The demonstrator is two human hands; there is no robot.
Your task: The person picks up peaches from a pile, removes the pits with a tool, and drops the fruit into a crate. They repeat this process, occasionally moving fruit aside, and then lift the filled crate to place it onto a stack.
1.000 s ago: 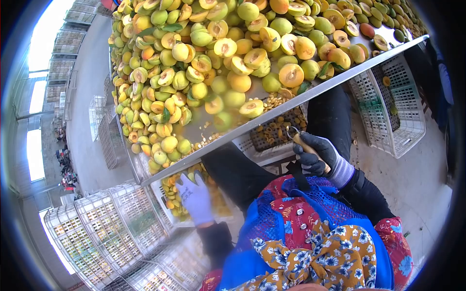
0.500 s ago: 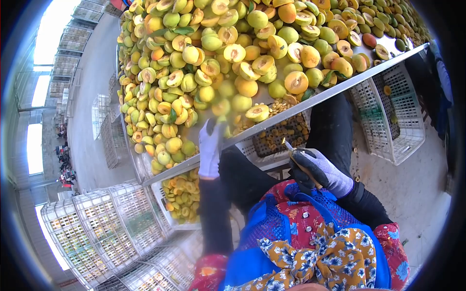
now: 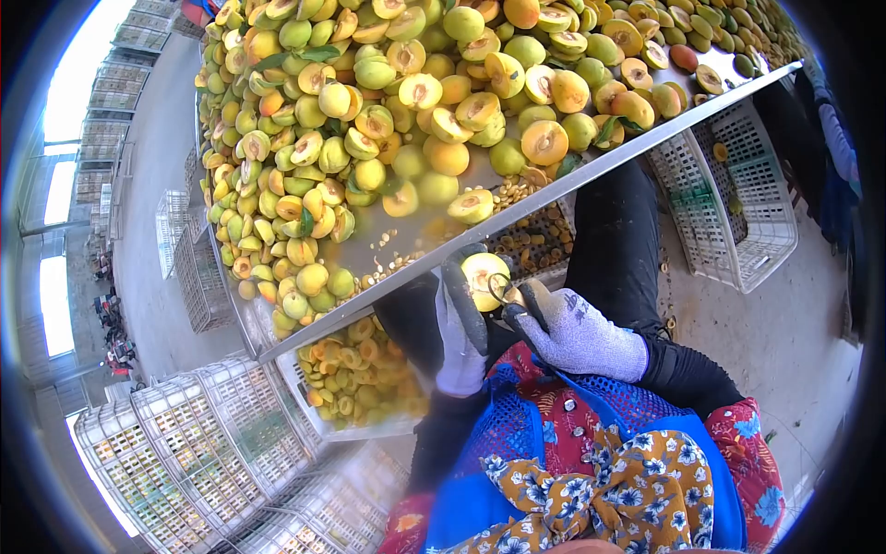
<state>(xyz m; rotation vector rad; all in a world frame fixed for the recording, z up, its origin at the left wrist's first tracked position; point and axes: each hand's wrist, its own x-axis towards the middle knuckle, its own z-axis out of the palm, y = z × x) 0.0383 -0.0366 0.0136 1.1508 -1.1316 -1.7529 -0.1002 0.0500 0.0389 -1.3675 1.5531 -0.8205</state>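
Note:
My left hand (image 3: 459, 319), in a white glove with dark fingers, is closed around a pale yellow peach half (image 3: 482, 279), its cut face turned up. My right hand (image 3: 589, 336), gloved alike, grips a pitting knife whose curved metal loop (image 3: 499, 288) meets the cut face. The fingers hide most of its handle. Both hands are over my lap, just below the metal edge (image 3: 554, 190) of the sorting table. On the table lies a heap of halved and whole yellow-green peaches (image 3: 369, 120). A single half (image 3: 471, 206) rests by the edge beside loose pits (image 3: 512, 191).
Below the table, a white crate (image 3: 318, 411) holds fruit halves at left, and a dark crate (image 3: 531, 242) holds pieces between my legs. Another white crate (image 3: 729, 203) stands at right. Stacked crates (image 3: 198, 443) fill the lower left. A person's sleeve (image 3: 835, 138) shows far right.
My left hand has come back from the heap to my lap with a peach half. My right hand has moved left, bringing the knife to the fruit.

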